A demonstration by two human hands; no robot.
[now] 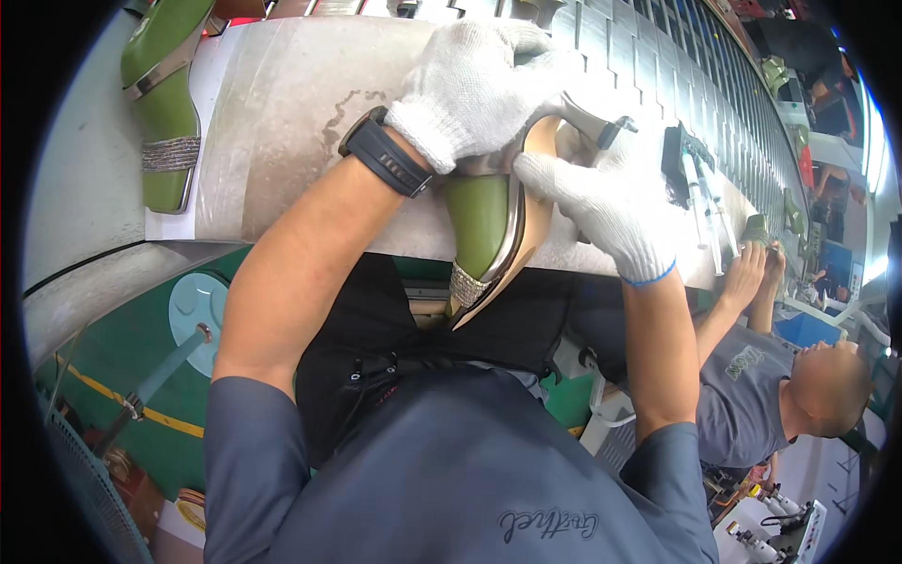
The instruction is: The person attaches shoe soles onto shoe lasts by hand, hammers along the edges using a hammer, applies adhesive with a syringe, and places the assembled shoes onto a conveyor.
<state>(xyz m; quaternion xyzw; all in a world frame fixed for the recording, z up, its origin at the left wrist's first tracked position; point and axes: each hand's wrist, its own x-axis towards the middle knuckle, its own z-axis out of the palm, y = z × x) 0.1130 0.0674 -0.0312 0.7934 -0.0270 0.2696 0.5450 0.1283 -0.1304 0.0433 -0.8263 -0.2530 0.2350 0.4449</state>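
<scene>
A green high-heeled sandal point(477, 224) with a tan sole, a metallic strap and a glittering toe band is tilted over the near edge of the bench, toe toward me. My left hand point(479, 89), in a white knit glove with a black watch at the wrist, is closed round its strap end, fingers partly hidden. The gloved right hand point(611, 197) grips the sandal's sole near the heel, its thumb lying along the tan side. A matching green sandal point(169, 108) lies at the far left on white paper.
Grey metal conveyor slats point(648, 56) run behind the bench point(301, 122). Several syringes point(705, 193) stand by a black holder on the right. Beyond them a co-worker point(752, 385) handles another green shoe. A pale blue round stool point(193, 324) is on the floor at left.
</scene>
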